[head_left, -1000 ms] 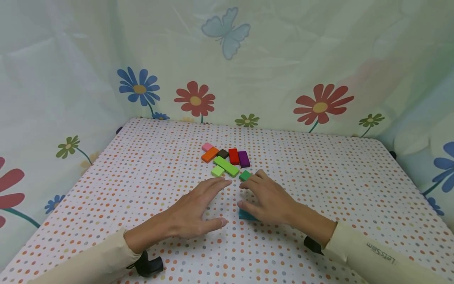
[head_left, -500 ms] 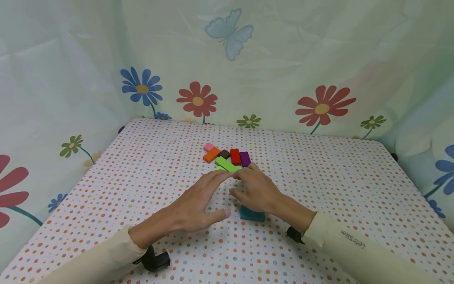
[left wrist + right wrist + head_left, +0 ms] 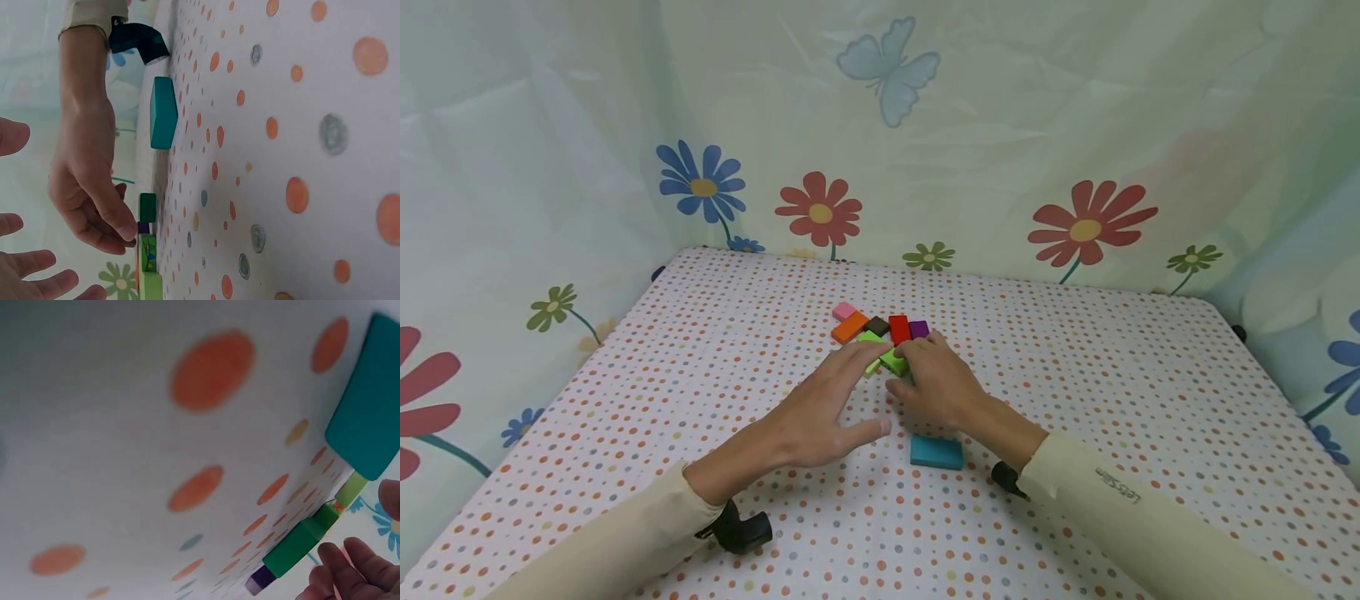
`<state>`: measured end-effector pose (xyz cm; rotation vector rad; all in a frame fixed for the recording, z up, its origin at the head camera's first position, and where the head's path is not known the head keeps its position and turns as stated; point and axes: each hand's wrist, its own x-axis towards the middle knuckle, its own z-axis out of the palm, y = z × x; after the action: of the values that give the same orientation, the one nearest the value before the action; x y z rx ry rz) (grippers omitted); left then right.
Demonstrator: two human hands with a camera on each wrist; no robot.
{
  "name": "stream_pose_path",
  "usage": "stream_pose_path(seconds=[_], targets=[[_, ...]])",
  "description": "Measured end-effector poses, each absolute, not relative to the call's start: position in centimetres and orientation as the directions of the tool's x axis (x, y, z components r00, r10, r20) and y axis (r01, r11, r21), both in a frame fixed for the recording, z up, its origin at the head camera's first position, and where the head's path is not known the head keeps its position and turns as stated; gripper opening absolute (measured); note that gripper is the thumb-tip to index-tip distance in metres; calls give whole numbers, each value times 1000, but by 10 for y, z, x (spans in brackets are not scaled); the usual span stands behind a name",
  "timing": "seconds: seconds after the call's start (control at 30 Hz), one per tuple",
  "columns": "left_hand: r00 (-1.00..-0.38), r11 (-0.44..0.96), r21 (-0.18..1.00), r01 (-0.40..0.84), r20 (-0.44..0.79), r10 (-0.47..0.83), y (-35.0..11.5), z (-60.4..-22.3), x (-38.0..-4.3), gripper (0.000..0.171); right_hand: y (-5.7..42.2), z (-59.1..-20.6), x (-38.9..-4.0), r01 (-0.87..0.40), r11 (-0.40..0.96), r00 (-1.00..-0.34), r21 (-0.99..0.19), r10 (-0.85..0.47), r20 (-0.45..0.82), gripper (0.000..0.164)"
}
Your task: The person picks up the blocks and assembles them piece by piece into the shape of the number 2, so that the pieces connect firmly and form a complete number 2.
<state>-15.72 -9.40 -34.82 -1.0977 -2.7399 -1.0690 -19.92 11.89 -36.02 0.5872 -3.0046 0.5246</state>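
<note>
My right hand reaches over the block group, fingers bent loosely downward, fingertips right at the near end of the long lime-green block. In the left wrist view its thumb and fingers hover beside that block, which bears a small print. A darker green block lies under this hand, hidden in the head view. My left hand hangs to the left, thumb spread from the fingers, holding nothing. Its fingertips overlap the lime block in the head view. A teal block lies nearer, below the right hand.
Beyond the hands lie pink, orange, dark brown, red and purple blocks, close together. A pale green block is partly covered. The dotted tabletop meets a flowered curtain behind.
My right hand has moved forward and slightly left, away from the teal block, uncovering it and covering the darker green one. My left hand has shifted slightly forward and right.
</note>
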Motion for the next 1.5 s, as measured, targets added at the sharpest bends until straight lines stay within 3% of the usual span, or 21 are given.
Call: stream_pose_path(seconds=[0.3,0.87,1.5], targets=[[-774,529,610,590,238,587,-87,-346,-177,81,117,-362,-213,-344,893,-938,-291,-338,71,46],[-801,529,647,549,226,555,-83,-355,-196,81,115,-364,-226,-322,861,-931,-393,-363,-32,24],[-778,519,627,581,241,580,-87,-351,-192,83,116,-361,-219,-340,872,-936,-352,-350,37,17]])
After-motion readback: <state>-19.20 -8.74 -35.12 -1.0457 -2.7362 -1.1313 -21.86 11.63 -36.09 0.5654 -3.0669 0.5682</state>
